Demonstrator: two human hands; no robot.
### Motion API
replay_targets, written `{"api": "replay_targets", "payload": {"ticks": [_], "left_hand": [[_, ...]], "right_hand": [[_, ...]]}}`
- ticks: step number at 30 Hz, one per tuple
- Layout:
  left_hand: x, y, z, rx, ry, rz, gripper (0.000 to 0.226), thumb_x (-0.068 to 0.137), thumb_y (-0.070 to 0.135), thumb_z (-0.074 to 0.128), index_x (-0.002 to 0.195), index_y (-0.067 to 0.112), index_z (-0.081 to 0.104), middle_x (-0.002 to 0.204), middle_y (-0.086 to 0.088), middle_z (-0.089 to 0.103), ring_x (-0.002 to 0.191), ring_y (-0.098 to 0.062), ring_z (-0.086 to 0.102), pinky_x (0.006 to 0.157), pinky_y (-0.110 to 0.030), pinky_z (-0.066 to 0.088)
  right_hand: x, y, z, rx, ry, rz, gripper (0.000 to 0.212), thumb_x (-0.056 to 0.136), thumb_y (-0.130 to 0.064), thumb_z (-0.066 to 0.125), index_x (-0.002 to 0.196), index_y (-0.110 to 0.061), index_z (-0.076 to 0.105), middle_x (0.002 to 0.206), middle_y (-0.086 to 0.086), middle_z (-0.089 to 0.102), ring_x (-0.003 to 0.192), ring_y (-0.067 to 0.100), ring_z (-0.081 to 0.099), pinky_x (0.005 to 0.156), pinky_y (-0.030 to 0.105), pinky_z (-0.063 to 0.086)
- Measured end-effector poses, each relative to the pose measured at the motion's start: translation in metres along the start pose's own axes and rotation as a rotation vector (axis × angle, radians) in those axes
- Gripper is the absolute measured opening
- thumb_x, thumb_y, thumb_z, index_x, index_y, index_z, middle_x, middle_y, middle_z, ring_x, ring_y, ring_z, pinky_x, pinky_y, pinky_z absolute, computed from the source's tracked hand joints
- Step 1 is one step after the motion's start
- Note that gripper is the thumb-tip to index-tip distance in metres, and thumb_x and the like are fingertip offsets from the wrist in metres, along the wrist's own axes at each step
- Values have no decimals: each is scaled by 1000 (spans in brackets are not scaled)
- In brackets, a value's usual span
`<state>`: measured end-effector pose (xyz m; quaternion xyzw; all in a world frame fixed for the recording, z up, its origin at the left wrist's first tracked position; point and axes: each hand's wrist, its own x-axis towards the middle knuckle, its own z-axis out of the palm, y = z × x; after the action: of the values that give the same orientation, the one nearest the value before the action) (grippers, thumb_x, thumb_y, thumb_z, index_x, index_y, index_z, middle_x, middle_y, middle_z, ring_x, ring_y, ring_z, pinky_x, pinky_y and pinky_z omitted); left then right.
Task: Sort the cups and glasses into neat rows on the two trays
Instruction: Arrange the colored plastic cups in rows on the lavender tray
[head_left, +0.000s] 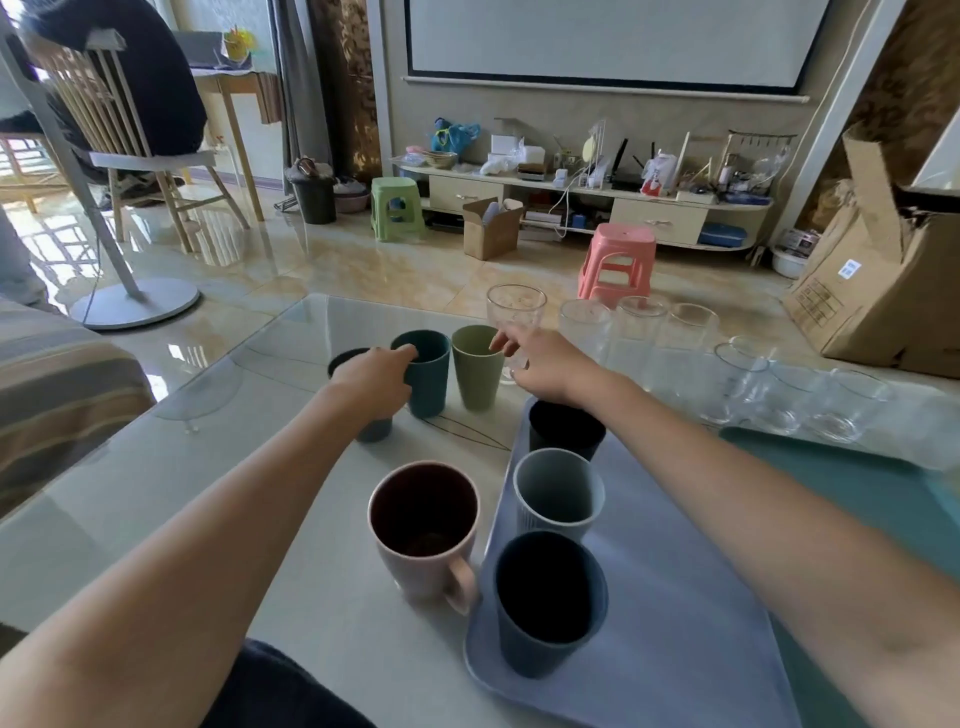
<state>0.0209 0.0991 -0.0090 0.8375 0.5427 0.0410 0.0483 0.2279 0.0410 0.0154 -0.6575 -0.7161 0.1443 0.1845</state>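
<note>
Glass-topped table (171, 483), glossy, reflective. Left hand (375, 375) reaches fwd, fingers curled round the rim of the teal cup (427, 375), a ribbed matte tumbler standing upright on the table; the hand also covers most of a dark-rimmed cup (347, 358) just behind and left of it. Right hand (540, 364) stretched fwd, fingers spread and apart, tips at the rim of the green cup (478, 366), matte, tapered; whether it actually grips cannot be told. Directly behind that hand stands a clear patterned glass (516, 306), partly blocked by the fingers. Pink mug (423, 530), smooth, w/ handle, dark inside, sits on the table beside the lilac tray (675, 597), a flat tray with rounded corners. On that tray, one row along its left side: black cup (566, 428), grey ribbed cup (558, 493), dark blue cup (549, 603), all upright. Teal tray (857, 488) lies to the right, partly under the right forearm. Clear glasses (639, 332) stand in a loose line along the far right of the table, approx. seven. Beyond: pink stool (617, 260), green stool (395, 208), cardboard box (883, 280), seated person (130, 78) at far left.
</note>
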Motion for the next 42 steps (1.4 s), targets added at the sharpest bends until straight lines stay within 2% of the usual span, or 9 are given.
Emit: {"api": "replay_targets", "payload": {"ticks": [4, 8, 12, 16, 21, 26, 30, 35, 42], "left_hand": [[14, -1, 13, -28, -16, 21, 32, 95, 21, 48, 127, 17, 44, 97, -10, 63, 78, -23, 60, 60, -31, 46], [19, 1, 25, -59, -6, 1, 20, 95, 20, 49, 112, 11, 43, 77, -5, 52, 68, -21, 52, 59, -32, 42], [15, -2, 27, -91, 94, -33, 11, 95, 10, 46, 90, 10, 37, 83, -11, 55, 69, -25, 50, 57, -34, 37], [6, -9, 18, -147, 177, -34, 14, 93, 10, 47, 84, 8, 36, 81, -12, 56, 67, -27, 51, 58, -38, 38], [-10, -1, -13, -257, 451, -11, 16, 94, 16, 52, 90, 3, 42, 76, -11, 53, 65, -30, 53, 57, -41, 43], [-27, 38, -43, -363, 668, 138, 18, 91, 16, 57, 97, 0, 50, 81, -15, 61, 67, -30, 54, 58, -38, 41], [-39, 81, -58, -362, 717, 248, 19, 91, 21, 58, 97, 4, 51, 82, -12, 63, 70, -31, 56, 58, -40, 45], [-47, 128, -62, -324, 725, 342, 22, 91, 27, 57, 99, 7, 52, 87, -12, 65, 81, -30, 56, 60, -37, 43], [-45, 151, -52, -288, 668, 382, 24, 92, 28, 55, 102, 6, 52, 86, -13, 63, 76, -26, 46, 63, -37, 40]], "right_hand": [[41, 6, 22, -191, -103, 54, 52, 84, 2, 47, 130, -22, 44, 130, 7, 52, 111, 27, 54, 91, 45, 50], [59, 7, 37, -231, -120, 46, 38, 86, 1, 47, 120, -16, 52, 116, 10, 58, 98, 26, 57, 84, 40, 52], [60, 5, 44, -248, -39, 44, 23, 89, 2, 43, 95, -13, 58, 103, 13, 61, 89, 28, 57, 73, 36, 47], [42, -2, 33, -208, 48, -29, 24, 90, -1, 39, 96, -12, 61, 100, 14, 63, 89, 32, 59, 79, 42, 51], [-5, -4, -15, -119, 379, -126, 28, 89, 2, 44, 105, -12, 61, 100, 15, 67, 87, 32, 63, 76, 43, 52], [-61, 25, -81, -97, 610, -34, 26, 90, 1, 51, 115, 0, 60, 106, 23, 66, 92, 34, 63, 74, 28, 40], [-90, 64, -88, -98, 524, 101, 19, 91, -5, 53, 107, -4, 62, 101, 19, 66, 87, 31, 61, 71, 29, 41], [-101, 102, -52, -172, 358, 194, 13, 89, -6, 54, 100, -4, 61, 92, 20, 67, 83, 34, 60, 71, 35, 44], [-84, 122, -14, -185, 279, 226, 7, 91, -9, 51, 91, -7, 57, 79, 14, 63, 75, 32, 57, 66, 39, 46]]}}
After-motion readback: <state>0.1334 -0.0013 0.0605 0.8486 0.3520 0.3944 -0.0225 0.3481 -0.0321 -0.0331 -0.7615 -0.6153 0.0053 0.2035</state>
